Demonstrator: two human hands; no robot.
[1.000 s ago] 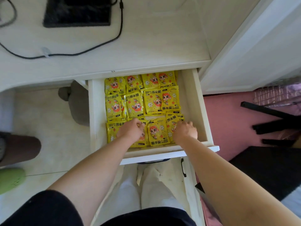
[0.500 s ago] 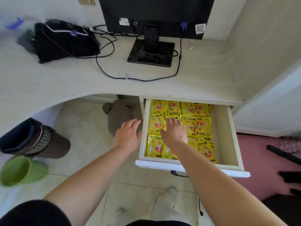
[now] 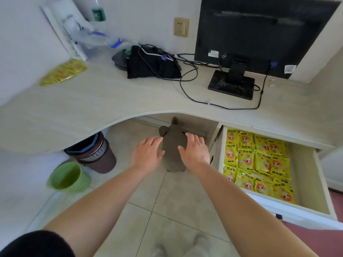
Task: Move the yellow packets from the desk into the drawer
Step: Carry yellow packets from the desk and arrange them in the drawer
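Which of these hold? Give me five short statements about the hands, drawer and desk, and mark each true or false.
1. The drawer is open and holds yellow packets. True.
2. The monitor stands on the desk. True.
3. Both hands hold packets. False: the left hand and right hand are open and empty.
4. No packets are left on the desk. False: a pile lies at its far left.
5. A green bin stands on the floor. True.
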